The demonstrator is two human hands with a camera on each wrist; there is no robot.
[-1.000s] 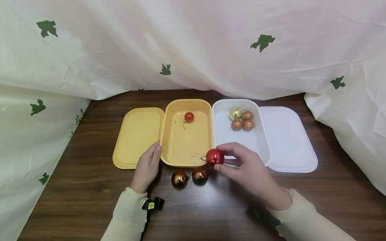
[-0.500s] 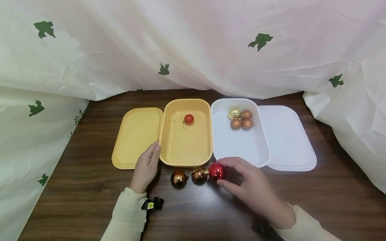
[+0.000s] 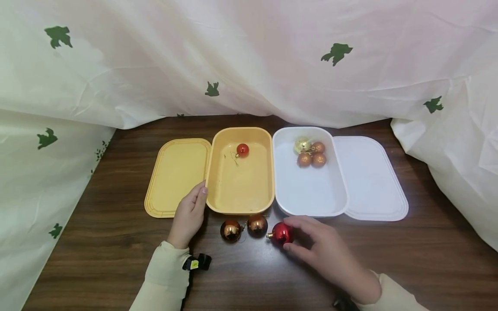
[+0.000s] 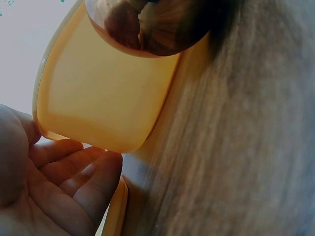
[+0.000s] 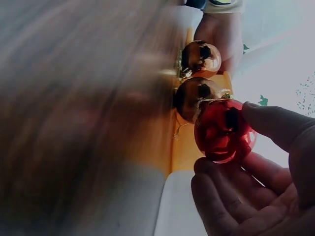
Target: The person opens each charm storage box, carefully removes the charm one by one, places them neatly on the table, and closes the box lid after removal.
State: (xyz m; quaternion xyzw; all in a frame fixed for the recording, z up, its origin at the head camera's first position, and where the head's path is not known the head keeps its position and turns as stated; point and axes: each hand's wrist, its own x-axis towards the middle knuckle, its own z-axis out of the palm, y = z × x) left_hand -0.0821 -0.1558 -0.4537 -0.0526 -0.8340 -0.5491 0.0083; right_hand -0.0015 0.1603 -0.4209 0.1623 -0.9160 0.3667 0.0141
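Head view: my right hand (image 3: 328, 252) holds a red ball (image 3: 282, 234) by the white box's (image 3: 311, 190) near-left corner; my left hand (image 3: 189, 218), fingers extended, touches the yellow box (image 3: 240, 190). Five balls (image 3: 319, 160) are boxed; two brown balls (image 3: 231, 231) aren't.

Cream sleeves (image 3: 165, 268), black left-wrist device (image 3: 204, 261) (yellow label (image 3: 194, 264)), seemingly strapped.

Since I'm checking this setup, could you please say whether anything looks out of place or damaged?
Nothing looks damaged; a tiny dark speck in the yellow box, near its red ball, contrasts with the floor, too small to identify.
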